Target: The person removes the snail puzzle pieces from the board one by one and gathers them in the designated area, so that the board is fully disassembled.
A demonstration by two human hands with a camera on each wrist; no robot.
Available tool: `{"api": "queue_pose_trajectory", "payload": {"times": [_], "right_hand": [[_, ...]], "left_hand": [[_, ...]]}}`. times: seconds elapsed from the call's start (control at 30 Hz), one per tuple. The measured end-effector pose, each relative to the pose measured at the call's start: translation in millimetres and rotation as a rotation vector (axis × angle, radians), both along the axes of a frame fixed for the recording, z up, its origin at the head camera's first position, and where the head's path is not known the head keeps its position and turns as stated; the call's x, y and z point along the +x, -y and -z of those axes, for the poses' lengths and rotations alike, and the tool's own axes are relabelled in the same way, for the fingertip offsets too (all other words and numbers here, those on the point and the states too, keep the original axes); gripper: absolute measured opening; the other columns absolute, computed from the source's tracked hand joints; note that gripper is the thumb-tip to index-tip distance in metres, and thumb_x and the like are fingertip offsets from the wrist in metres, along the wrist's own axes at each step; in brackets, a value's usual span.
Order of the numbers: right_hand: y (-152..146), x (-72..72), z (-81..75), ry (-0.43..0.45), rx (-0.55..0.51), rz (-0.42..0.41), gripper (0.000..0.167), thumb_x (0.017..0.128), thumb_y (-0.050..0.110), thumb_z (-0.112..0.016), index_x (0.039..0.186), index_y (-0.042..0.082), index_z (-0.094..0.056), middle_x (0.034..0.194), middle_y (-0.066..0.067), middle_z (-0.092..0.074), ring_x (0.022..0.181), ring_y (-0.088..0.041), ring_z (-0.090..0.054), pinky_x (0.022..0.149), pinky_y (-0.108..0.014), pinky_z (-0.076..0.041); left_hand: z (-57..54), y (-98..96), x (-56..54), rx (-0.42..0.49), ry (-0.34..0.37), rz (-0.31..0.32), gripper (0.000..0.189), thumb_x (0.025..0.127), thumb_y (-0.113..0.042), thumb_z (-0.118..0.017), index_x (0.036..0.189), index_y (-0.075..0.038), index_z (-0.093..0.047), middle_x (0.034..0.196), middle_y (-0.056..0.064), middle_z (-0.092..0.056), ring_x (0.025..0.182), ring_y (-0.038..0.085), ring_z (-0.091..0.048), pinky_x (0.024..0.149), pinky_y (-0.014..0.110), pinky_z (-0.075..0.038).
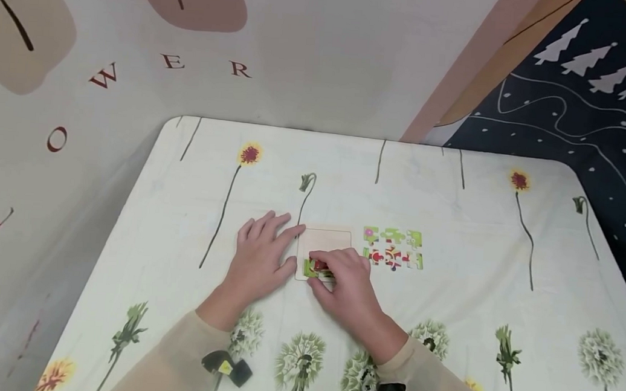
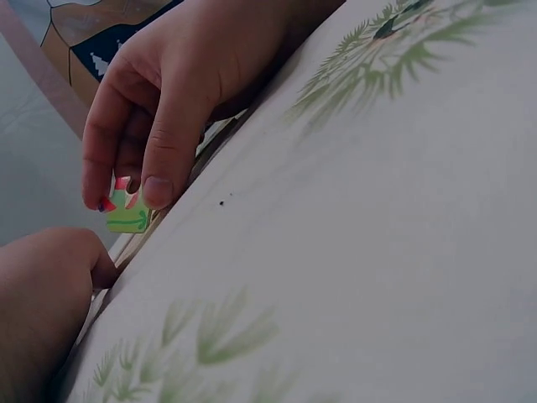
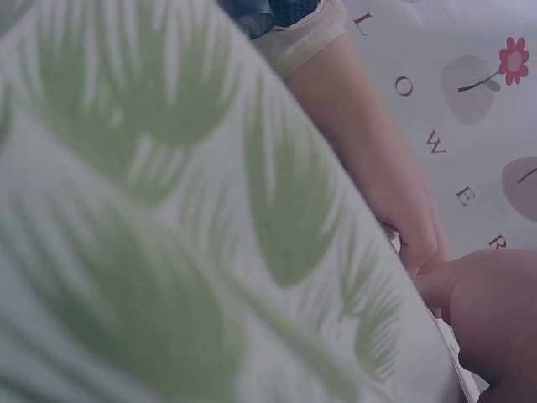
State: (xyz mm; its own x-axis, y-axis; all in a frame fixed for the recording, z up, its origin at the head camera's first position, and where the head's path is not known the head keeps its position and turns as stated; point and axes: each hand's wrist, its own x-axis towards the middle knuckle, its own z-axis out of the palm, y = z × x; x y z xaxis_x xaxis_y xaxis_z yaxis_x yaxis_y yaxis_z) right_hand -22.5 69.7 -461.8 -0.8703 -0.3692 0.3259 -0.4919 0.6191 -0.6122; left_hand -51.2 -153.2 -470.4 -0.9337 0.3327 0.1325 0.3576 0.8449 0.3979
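Observation:
A pale, thin puzzle tray (image 1: 329,239) lies on the table in the head view. My left hand (image 1: 261,255) rests at its left edge, fingers spread, with the index fingertip by its upper left corner. My right hand (image 1: 347,283) is over the tray's lower part. In the left wrist view the right hand (image 2: 172,109) pinches a green and red jigsaw piece (image 2: 127,220) between thumb and fingers. Green shows at the tray's lower left corner (image 1: 308,269); the fingers partly hide what lies there. The right wrist view shows the left hand (image 3: 411,231) behind the right hand (image 3: 499,323).
To the right of the tray, several loose jigsaw pieces (image 1: 392,258) lie in two rows, green with red and white parts. A white flower-print cloth (image 1: 452,229) covers the table. Its far edge meets a wall hanging (image 1: 320,87) with printed letters.

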Motion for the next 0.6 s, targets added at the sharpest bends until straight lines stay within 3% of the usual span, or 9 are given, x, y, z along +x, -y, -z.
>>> {"api": "queue_pose_trajectory", "payload": {"times": [0.33, 0.6], "right_hand": [[-8.6, 0.4, 2.5, -0.132, -0.019, 0.001, 0.036, 0.080, 0.014, -0.094, 0.112, 0.016, -0.079, 0.106, 0.004, -0.074, 0.103, -0.023, -0.060, 0.090, -0.050, -0.039], [-10.8, 1.0, 3.1, -0.063, 0.026, -0.042, 0.034, 0.078, 0.022, -0.092, 0.110, 0.018, -0.082, 0.102, 0.007, -0.074, 0.100, -0.019, -0.058, 0.092, -0.049, -0.037]], "left_hand": [[1.6, -0.2, -0.1, 0.001, -0.006, -0.001, 0.058, 0.096, -0.034, -0.056, 0.153, -0.024, -0.059, 0.162, 0.012, -0.044, 0.154, 0.039, -0.030, 0.119, 0.067, -0.016], [0.5, 0.2, -0.3, 0.001, 0.000, -0.003, 0.058, 0.096, -0.033, -0.056, 0.153, -0.024, -0.059, 0.162, 0.012, -0.044, 0.154, 0.039, -0.030, 0.120, 0.067, -0.016]]}}
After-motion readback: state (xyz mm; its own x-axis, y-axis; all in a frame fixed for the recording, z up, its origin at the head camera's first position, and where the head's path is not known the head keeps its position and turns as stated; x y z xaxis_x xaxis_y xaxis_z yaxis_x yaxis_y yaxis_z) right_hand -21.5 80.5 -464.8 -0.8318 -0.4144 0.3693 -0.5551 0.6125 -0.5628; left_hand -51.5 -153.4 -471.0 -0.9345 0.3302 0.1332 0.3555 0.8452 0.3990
